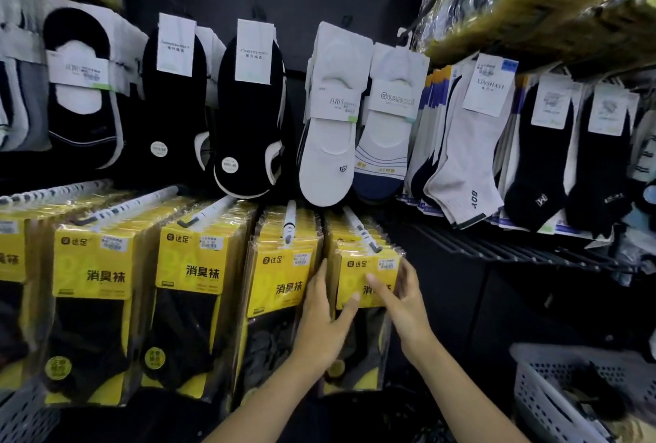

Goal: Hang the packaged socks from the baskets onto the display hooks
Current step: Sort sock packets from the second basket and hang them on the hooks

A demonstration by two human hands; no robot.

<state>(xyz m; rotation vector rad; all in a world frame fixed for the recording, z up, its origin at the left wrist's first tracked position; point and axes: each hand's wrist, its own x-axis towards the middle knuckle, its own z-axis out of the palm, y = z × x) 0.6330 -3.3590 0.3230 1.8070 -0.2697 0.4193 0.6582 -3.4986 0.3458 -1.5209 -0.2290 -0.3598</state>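
Several stacks of yellow-and-black packaged socks hang on white display hooks along the lower row. The rightmost stack hangs on its hook. My left hand holds this stack's left edge, thumb across the front pack and fingers behind the edge. My right hand holds the stack's right side, thumb on the yellow label and fingers curled round the right edge. The neighbouring stack hangs just left on its own hook.
Loose socks on cards hang in the upper row, black and white. A wire shelf runs to the right. A grey perforated basket stands at the lower right, another basket's corner at the lower left.
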